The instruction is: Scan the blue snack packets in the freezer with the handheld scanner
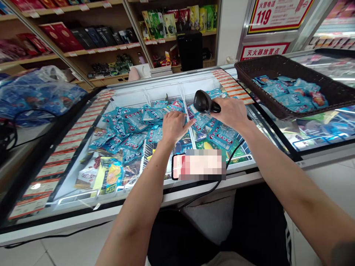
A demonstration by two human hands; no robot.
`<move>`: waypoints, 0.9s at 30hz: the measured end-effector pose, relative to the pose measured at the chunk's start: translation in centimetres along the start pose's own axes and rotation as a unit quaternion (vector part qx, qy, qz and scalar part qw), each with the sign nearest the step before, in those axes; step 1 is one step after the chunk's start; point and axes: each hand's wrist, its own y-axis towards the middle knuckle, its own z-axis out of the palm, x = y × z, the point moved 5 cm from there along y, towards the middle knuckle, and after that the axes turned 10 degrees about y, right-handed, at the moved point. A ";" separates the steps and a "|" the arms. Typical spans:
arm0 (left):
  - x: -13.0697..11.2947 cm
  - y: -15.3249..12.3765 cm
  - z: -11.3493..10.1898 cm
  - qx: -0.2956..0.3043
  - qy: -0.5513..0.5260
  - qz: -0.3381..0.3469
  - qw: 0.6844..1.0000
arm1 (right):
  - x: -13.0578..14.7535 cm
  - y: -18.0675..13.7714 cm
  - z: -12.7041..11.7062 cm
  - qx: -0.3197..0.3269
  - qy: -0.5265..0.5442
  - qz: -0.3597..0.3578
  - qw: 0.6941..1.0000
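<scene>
My right hand (231,112) is wrapped round the handle of a black barcode scanner (202,101), its head toward the left. My left hand (174,127) is palm down over a spread of blue snack packets (134,122), its thumb stretched out to the right, apart from the fingers. Its fingertips are partly hidden, so contact with a packet is unclear. More blue packets (222,135) lie below the scanner. A phone (177,166) with a blurred screen lies near the front edge, between my forearms.
The packets lie over a glass-topped chest freezer (127,210). On the right stands a brown basket (280,107) holding blue packets. At left is a clear plastic bag (52,88) of blue packs. A black cable (203,193) hangs along the front edge. Stocked shelves (102,46) stand behind.
</scene>
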 end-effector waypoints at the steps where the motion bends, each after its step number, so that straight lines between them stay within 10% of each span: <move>1: -0.4 0.0 0.1 0.008 -0.004 0.001 1.000 | -0.2 0.0 -0.1 0.002 -0.004 -0.005 1.000; 9: -0.8 0.2 1.0 0.067 -0.058 -0.027 0.996 | -2.7 -1.2 0.4 -0.022 -0.006 -0.002 1.000; 18: 4.1 0.7 2.9 -0.003 -0.409 -0.163 0.898 | -2.1 -1.8 0.9 0.007 0.020 -0.047 0.999; 27: 4.4 0.4 3.3 -0.060 -0.417 -0.184 0.888 | -1.2 -2.2 1.0 0.025 0.026 -0.067 0.997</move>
